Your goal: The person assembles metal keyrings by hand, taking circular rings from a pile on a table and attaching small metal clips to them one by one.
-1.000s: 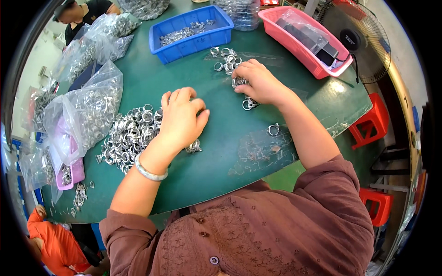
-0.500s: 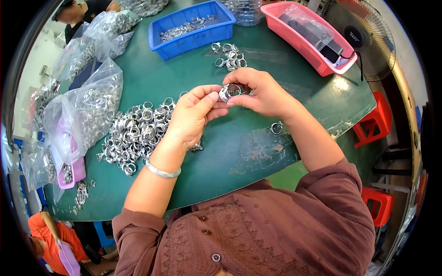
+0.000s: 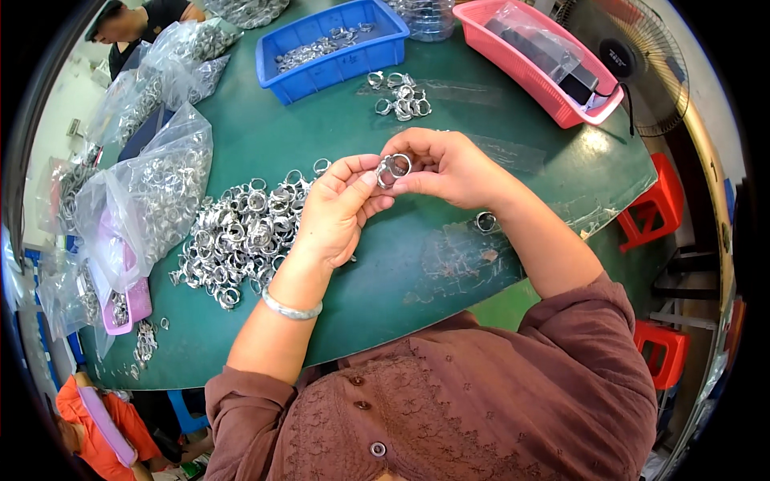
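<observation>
Between my two hands, above the green table, is a silver metal ring (image 3: pixel 394 167) with a wide ornate face. My left hand (image 3: pixel 341 196) pinches the ornate side between thumb and fingertips. On the other side, my right hand (image 3: pixel 445 170) grips the band with thumb and curled fingers. A large heap of similar rings (image 3: pixel 241 228) lies left of my left hand, partly hidden by that forearm. One loose ring (image 3: pixel 485 222) rests on the table below my right wrist. Beyond my hands sits a small cluster of rings (image 3: pixel 403 98).
A blue bin (image 3: pixel 333 68) holding rings stands at the far side. A pink basket (image 3: pixel 529 80) with a bagged dark object is at far right, near a fan (image 3: pixel 634 64). Plastic bags (image 3: pixel 152 192) of rings and a purple basket (image 3: pixel 132 305) line the left. Other people are at left.
Both hands have shifted slightly toward me, and the ring in them has turned so its round opening shows more. At lower left, a person in orange has raised a purple thing.
</observation>
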`<state>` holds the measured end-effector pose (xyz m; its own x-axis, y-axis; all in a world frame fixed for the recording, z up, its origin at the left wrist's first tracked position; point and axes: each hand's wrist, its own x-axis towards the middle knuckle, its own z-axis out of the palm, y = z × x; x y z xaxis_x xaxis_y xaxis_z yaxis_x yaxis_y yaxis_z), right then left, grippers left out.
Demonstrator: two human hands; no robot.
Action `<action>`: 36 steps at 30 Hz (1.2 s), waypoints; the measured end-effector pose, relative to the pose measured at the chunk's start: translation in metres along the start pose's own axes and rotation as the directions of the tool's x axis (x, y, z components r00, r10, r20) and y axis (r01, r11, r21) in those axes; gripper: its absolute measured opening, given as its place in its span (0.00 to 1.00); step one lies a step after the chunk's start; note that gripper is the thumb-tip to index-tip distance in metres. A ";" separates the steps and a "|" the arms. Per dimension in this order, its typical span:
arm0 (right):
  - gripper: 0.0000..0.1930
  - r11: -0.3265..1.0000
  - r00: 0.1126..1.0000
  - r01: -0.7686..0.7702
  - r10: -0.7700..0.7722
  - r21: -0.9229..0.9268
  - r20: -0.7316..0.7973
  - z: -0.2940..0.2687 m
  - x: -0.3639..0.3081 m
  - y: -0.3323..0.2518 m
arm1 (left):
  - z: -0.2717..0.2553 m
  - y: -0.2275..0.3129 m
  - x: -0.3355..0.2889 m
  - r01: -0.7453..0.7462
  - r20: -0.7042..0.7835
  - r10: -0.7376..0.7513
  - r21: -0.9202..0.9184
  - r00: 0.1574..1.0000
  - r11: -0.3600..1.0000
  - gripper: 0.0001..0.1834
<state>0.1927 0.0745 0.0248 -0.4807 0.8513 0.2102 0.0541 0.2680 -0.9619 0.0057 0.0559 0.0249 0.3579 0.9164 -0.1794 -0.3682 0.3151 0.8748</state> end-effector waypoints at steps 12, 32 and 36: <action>0.15 0.996 0.999 -0.015 0.019 0.092 -0.047 0.000 0.001 -0.007 | -0.007 -0.001 0.000 -0.070 0.022 0.070 -0.032 0.997 0.997 0.16; 0.12 1.000 0.996 -0.010 0.008 0.026 0.092 0.004 0.001 -0.007 | -0.016 -0.007 0.001 -0.708 0.378 0.633 0.573 0.676 0.414 0.18; 0.15 0.980 0.982 0.140 -0.120 -0.139 0.144 -0.002 0.000 -0.004 | -0.008 0.005 -0.001 -0.749 0.557 0.691 0.662 0.461 -0.033 0.18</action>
<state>0.1941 0.0745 0.0294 -0.6049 0.7391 0.2964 0.1071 0.4443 -0.8894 -0.0033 0.0581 0.0257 0.3886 0.5028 0.7721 0.3119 -0.8603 0.4032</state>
